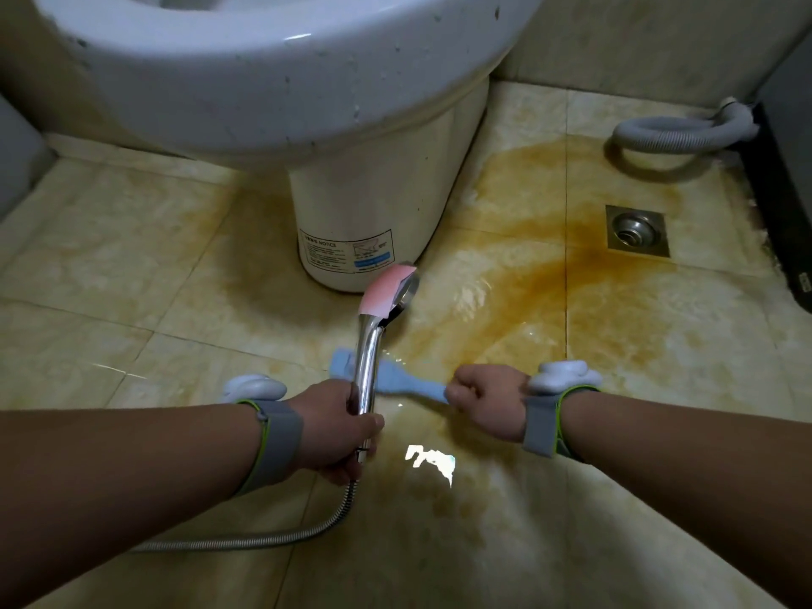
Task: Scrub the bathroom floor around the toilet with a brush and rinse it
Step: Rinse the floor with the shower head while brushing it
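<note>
- My left hand point(334, 426) is wrapped round the chrome handle of the shower head point(389, 296). Its face is turned right and away from me, so the spray should fall on the stained tiles and not on my arms.
- My right hand point(487, 400) is fisted round the handle of the blue brush point(395, 380). The brush lies flat and low, crossing behind the shower handle, with its head just left of it on the wet floor point(132, 257).
- The two hands are near each other but apart, each holding its own tool. That way I can scrub and rinse the same patch without setting anything down.
- The metal hose point(263, 538) trails from under my left hand, back and to the left. I judge there is slack enough to swing the head either way.
- The toilet point(364, 169) stands just beyond the shower head. Its pedestal is the edge I must work round, and the bowl overhangs it, so the brush has to stay low there.
- The brown stain point(549, 265) spreads right of the pedestal towards the drain point(637, 230). Water ripples over it, so pushing dirt that way looks sensible.
- The right has the most open tile. Further on are a grey ribbed pipe point(676, 134) and a dark unit by the wall, and a wall closes in on the left.
</note>
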Demonstrator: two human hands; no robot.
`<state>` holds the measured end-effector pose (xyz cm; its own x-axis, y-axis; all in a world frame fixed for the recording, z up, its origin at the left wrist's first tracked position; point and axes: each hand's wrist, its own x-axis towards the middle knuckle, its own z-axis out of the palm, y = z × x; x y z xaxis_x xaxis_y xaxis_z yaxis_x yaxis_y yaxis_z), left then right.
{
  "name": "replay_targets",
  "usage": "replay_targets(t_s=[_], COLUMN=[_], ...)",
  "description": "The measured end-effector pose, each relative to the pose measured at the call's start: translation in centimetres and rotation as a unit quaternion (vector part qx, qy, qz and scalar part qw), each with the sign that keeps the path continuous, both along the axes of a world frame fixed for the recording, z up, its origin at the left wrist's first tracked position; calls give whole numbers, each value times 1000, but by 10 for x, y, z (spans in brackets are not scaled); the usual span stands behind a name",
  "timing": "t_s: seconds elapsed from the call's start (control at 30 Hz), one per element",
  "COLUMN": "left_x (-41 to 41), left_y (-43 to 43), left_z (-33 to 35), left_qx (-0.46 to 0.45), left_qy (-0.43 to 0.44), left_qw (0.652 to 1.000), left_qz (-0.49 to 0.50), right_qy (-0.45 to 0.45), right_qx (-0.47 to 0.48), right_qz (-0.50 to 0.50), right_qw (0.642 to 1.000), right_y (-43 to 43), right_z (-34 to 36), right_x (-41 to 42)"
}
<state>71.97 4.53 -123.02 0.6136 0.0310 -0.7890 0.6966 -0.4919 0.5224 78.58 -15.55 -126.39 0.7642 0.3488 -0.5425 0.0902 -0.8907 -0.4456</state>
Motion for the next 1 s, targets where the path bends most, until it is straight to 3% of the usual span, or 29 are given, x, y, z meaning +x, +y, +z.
replay_targets(t_s=[0.07, 0.2, 0.3, 0.4, 0.47, 0.53, 0.6, 0.77, 0.9, 1.0], left_x=[-2, -1, 2, 3, 2, 0, -2, -7, -5, -5], left_y=[-2, -7, -12, -18, -21, -24, -28, -34, -35, -37], left_z=[-1, 1, 3, 5, 6, 6, 7, 5, 6, 5], left_qx=[-2, 2, 1, -2, -2, -4, -6, -7, 0, -1], left_qy=[5, 11, 2, -2, -1, 2, 4, 7, 8, 6], left_qw=[1000, 1000, 1000, 1000, 1000, 1000, 1000, 999, 999, 999], left_qz=[-7, -10, -5, -6, -9, -11, -17, -38, -40, -39], right_qy=[14, -81, -65, -99, -119, -74, -32, -127, -177, -90], right_qx=[-25, -98, -127, -114, -41, -9, -34, -142, -14, 24], right_qz=[6, -169, -239, -198, -157, -80, -29, -160, -213, -122], right_qw=[1000, 977, 960, 969, 979, 994, 998, 969, 961, 988], right_y=[-15, -41, -65, -62, -52, -50, -57, -83, -80, -70], right_z=[2, 14, 27, 25, 19, 15, 13, 16, 21, 19], right_x=[4, 39, 60, 45, 25, 11, 11, 43, 34, 10])
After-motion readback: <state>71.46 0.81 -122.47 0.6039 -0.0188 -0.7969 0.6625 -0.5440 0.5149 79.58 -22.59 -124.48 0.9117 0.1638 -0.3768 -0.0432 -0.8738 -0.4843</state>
